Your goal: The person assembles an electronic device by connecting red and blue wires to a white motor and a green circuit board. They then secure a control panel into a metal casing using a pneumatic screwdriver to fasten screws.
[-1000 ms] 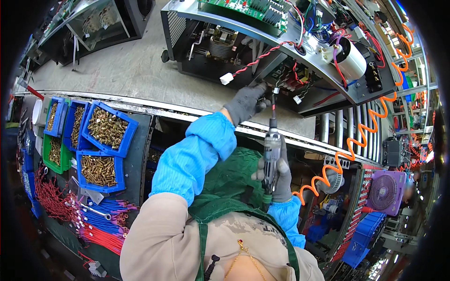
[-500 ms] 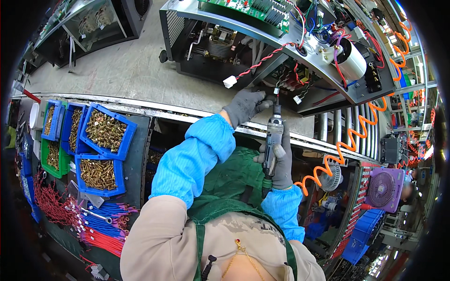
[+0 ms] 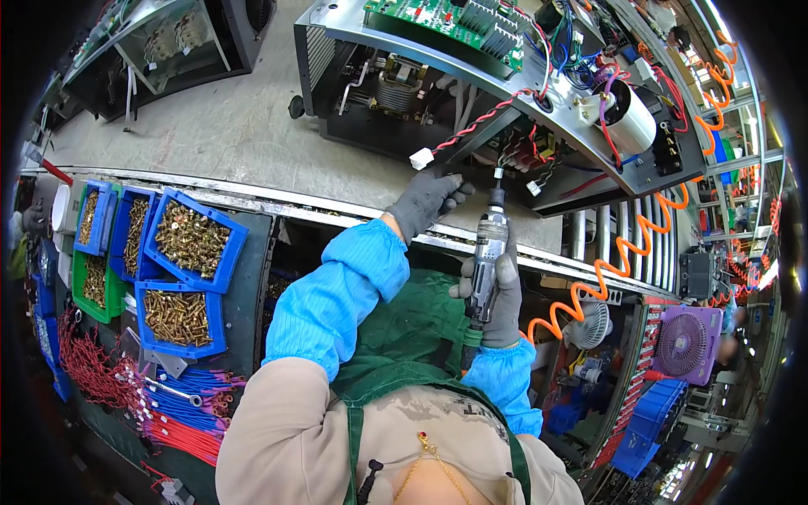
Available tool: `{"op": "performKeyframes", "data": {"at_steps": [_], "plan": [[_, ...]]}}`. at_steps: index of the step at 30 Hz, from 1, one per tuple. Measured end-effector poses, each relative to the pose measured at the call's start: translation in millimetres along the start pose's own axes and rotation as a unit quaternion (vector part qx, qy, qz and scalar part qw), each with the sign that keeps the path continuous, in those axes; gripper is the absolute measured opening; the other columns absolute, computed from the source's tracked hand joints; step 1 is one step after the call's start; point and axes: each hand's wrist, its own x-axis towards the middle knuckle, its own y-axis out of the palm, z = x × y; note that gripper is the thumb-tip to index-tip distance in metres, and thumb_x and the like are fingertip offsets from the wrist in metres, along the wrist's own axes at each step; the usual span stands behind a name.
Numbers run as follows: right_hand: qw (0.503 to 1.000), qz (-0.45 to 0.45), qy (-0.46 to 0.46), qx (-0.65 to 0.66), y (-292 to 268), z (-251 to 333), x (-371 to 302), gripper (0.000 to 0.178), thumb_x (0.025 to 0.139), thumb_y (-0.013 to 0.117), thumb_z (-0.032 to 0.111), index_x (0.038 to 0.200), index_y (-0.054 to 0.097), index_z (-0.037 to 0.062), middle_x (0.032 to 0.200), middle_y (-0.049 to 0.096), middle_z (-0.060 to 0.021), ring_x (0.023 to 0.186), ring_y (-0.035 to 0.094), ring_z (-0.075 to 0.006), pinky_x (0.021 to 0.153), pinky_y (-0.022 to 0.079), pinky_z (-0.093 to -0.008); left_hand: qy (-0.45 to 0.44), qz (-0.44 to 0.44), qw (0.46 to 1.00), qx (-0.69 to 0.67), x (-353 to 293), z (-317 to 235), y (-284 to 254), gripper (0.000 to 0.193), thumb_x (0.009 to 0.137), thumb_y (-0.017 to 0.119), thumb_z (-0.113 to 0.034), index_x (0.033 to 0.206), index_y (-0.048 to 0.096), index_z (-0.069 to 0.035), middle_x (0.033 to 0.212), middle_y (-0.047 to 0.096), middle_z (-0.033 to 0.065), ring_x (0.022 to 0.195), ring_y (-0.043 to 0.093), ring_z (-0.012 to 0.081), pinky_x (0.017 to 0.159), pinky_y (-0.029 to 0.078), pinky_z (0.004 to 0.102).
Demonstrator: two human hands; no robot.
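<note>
My right hand (image 3: 502,290), in a grey glove, is wrapped round a silver and black power screwdriver (image 3: 486,261) with a green rear end. The driver's bit points away from me, close to the front edge of an open machine housing (image 3: 551,105). To its left, my left hand (image 3: 418,204), gloved too, hovers by the metal edge with fingers curled together. Whatever is between those fingertips, if anything, is hidden. A white connector (image 3: 422,158) on a twisted red and black cable (image 3: 480,124) hangs just beyond the left hand. Another white plug (image 3: 534,188) dangles near the bit.
Blue bins of brass-coloured screws (image 3: 175,317) stand at left, beside a green bin (image 3: 94,290). Bundled red and blue wires (image 3: 181,404) lie below them, with a wrench (image 3: 172,389). An orange coiled hose (image 3: 602,282) stretches across the right, over metal rollers (image 3: 623,236). A purple fan (image 3: 686,341) stands farther right.
My left hand has drawn back slightly left, away from the housing's lower edge. The screwdriver in my right hand has shifted a little toward me. The housing appears slightly farther right.
</note>
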Motion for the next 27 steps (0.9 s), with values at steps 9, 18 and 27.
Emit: {"op": "performKeyframes", "data": {"at_steps": [9,18,27], "plan": [[0.994,-0.010,0.032,-0.103,-7,7,-7,0.088,0.081,0.061,0.043,0.149,0.012,0.0167,0.089,0.054,-0.0109,0.066,0.059,-0.0154,0.056,0.057,-0.0320,-0.009,-0.054,0.994,-0.093,1,-1,7,0.017,0.093,0.057,-0.019,0.104,0.055,-0.006,0.080,0.059,0.0043,0.059,0.047,0.0045,0.044,0.038,0.0149],[0.981,0.007,0.126,-0.149,-32,11,-43,0.087,0.076,0.059,0.021,0.150,0.013,0.0159,0.108,0.049,-0.0127,0.074,0.054,-0.0158,0.059,0.057,-0.0321,-0.051,-0.078,0.995,-0.037,10,2,20,0.017,0.093,0.058,-0.026,0.093,0.055,-0.010,0.071,0.053,-0.0001,0.055,0.043,0.0030,0.040,0.034,0.0144],[0.982,0.043,0.145,-0.109,-51,19,-46,0.096,0.073,0.068,0.036,0.150,0.013,0.0178,0.097,0.054,-0.0128,0.058,0.057,-0.0158,0.057,0.057,-0.0335,0.078,0.005,0.945,0.317,15,-15,13,0.038,0.089,0.060,-0.044,0.082,0.062,-0.007,0.069,0.058,-0.0016,0.055,0.047,0.0042,0.044,0.035,0.0212]]}}
